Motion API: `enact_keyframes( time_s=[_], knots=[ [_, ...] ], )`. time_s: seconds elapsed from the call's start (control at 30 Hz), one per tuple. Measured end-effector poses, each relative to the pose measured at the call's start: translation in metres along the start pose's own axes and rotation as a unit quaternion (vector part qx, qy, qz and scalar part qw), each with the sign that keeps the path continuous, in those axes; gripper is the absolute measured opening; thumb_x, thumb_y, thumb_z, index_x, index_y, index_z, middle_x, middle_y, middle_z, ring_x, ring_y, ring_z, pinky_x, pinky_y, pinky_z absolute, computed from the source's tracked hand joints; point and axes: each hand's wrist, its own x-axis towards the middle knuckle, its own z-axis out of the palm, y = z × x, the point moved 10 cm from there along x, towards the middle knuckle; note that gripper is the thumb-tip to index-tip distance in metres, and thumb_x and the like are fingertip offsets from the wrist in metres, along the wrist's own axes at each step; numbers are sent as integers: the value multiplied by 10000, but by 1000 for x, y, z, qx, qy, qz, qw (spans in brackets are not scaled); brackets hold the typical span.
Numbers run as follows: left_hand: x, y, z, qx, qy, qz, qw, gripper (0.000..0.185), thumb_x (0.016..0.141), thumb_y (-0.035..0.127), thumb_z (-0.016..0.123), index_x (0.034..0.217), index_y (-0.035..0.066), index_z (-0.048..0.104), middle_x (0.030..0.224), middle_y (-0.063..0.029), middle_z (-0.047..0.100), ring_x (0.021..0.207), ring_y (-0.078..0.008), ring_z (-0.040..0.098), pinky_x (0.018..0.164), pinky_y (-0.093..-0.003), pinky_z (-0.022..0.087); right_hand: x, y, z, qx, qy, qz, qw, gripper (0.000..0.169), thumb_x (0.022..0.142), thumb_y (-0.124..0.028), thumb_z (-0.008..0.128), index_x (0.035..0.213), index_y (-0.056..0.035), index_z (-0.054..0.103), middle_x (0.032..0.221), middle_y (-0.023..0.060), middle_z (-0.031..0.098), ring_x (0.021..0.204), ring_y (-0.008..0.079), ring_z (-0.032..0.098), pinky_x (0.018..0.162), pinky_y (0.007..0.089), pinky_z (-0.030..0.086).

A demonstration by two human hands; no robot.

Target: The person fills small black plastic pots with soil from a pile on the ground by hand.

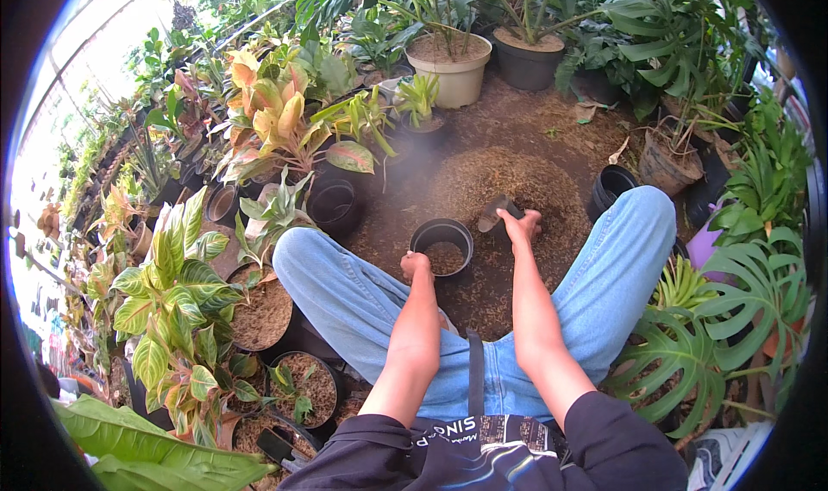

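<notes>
My left hand grips the near left side of a black plastic plant pot standing on the ground between my legs. Some brown, loose potting mix lies in the bottom of that pot. To its right, my right hand holds a small dark container, tilted with its mouth towards the pot. Its contents cannot be made out. Just behind my right hand rises a mound of brown potting mix. A pale haze hangs over the mound's left side.
An unplanted black pot stands at the left, and stacked black pots by my right knee. A large white pot and a dark grey pot hold plants at the back. Variegated potted plants crowd the left, monstera leaves the right.
</notes>
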Motion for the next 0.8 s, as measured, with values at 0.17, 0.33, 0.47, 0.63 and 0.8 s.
enact_keyframes(
  time_s=[0.17,0.33,0.47,0.63,0.8],
  knots=[
    [-1,2,-1,0,13,10,1000,359,984,331,476,1155,87,677,1216,-162,647,1170,-367,585,999,-493,451,-19,86,5,-47,-77,192,977,1338,612,-380,879,1483,99,-17,1548,347,50,1457,466,44,1191,491,182],
    [-1,0,0,-7,-10,13,1000,372,984,338,481,1167,76,669,1217,-168,645,1170,-368,583,1002,-479,451,-29,92,18,-36,-91,254,962,1343,614,-421,881,1483,77,-14,1538,356,61,1451,468,82,1165,524,242],
    [-4,6,-6,-16,7,58,998,415,992,331,497,1077,-31,680,1127,-216,673,1073,-368,635,915,-436,474,-12,87,40,-46,-84,243,965,1281,625,-459,871,1474,53,59,1503,361,161,1419,471,190,1134,541,294],
    [-8,10,-8,0,2,74,997,399,986,340,495,1106,7,679,1136,-192,675,1087,-366,629,938,-451,472,4,91,53,-44,-90,245,964,1297,658,-487,844,1510,-65,-38,1496,268,200,1317,395,368,902,556,492],
    [-14,9,-11,21,4,48,999,362,976,362,497,1139,98,683,1158,-162,673,1113,-379,612,963,-487,469,-13,108,44,142,-75,319,934,1088,616,-442,817,1423,-75,184,1437,138,381,1188,330,475,795,512,482]
  ],
)
